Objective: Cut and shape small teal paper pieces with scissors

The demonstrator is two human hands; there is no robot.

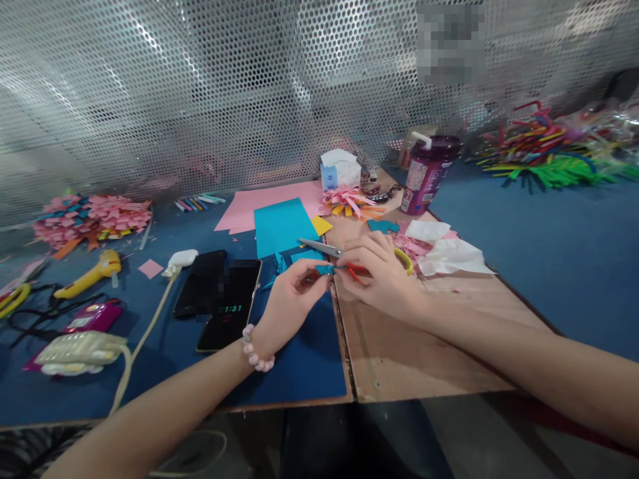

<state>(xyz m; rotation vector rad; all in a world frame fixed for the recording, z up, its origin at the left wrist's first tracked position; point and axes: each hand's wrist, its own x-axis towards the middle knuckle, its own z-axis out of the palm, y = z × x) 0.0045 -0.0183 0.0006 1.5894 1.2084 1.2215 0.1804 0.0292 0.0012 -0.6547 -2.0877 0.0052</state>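
My left hand [294, 293], with a pink bead bracelet at the wrist, pinches a small piece of blue paper [324, 269] between thumb and fingers. Closed around a pair of scissors [322, 247] is my right hand [377, 269]; the silver blade points left, and red and yellow handle parts show by the fingers. My right fingertips are also at the right end of the blue piece; whether they grip it I cannot tell. Just beyond both hands lie a blue paper sheet [284, 226] and small blue cut pieces [280, 263].
Left are two phones [229, 309], a yellow glue gun [92, 274], a power strip [84, 349] and pink paper clusters [94, 216]. Behind stand a tissue pack [341, 170] and a purple cup [429, 176] before a perforated metal panel [239, 86]. Crumpled tissues [452, 256] lie right.
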